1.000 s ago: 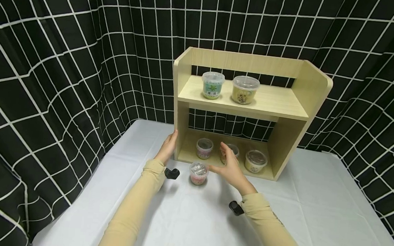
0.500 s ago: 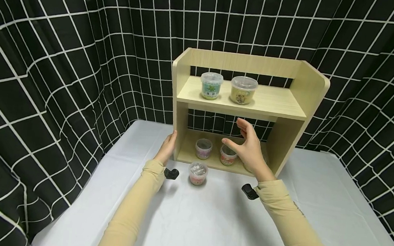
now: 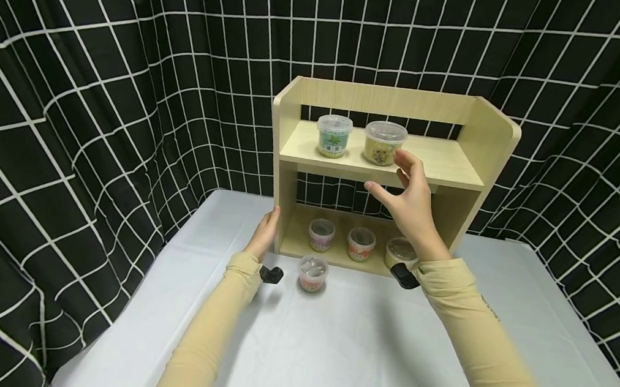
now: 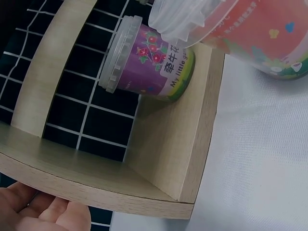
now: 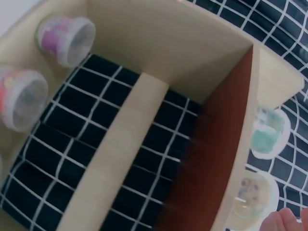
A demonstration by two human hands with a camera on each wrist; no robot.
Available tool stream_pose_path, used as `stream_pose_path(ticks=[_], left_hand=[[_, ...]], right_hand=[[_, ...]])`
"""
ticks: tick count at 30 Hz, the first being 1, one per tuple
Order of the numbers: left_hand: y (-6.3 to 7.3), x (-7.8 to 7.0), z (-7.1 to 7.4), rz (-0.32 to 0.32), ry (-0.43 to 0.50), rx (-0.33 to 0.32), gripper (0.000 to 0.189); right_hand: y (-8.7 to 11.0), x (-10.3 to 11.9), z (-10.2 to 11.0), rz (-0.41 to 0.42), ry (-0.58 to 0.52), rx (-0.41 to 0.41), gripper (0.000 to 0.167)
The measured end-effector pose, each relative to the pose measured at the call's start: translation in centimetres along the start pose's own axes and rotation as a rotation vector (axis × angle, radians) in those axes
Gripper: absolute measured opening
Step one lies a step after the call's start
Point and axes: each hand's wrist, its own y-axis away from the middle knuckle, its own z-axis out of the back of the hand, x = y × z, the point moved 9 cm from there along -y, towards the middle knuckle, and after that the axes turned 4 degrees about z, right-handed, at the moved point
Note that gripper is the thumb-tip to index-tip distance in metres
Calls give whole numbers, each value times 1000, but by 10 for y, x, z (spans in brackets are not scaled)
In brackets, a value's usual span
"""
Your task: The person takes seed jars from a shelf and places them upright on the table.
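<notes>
Right hand [image 3: 413, 205] in loose C near yellow cup [image 3: 382, 146]

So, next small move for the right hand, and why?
I'd probably bring the right hand in around the yellow cup on the upper shelf: it looks empty, thumb and fingers apart, with the fingers near the cup's right side.

Your pale wood-grain shelf [image 3: 486, 135] against black, white-gridded curtains [image 3: 88, 97]
You wear plain beige sleeves [image 3: 480, 337]; you have a white tablecloth [image 3: 317, 360], yellow tub [image 3: 382, 146], teal-green cup [image 3: 333, 138], red-flowered purple cup [image 4: 149, 61], red cup [image 3: 360, 249], cream tub [image 3: 397, 255] and pinkish-red cup [image 3: 312, 278].
</notes>
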Motion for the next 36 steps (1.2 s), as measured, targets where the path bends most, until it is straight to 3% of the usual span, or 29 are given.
stream_pose_path(ticks=[10,16,23,36], left_hand=[[-1,-1,-3,-8,-23,-14,79],[-1,-3,-3,-49,-23,-32,75],[3,4,-5,-32,9,-45,75],[8,2,-6,-44,-3,-60,75]], right_hand=[[-36,5,19,32,165,-6,76],[-51,-6,20,-34,257,12,83],[-57,-27,11,-153,257,19,86],[-58,-40,9,-199,245,-10,89]])
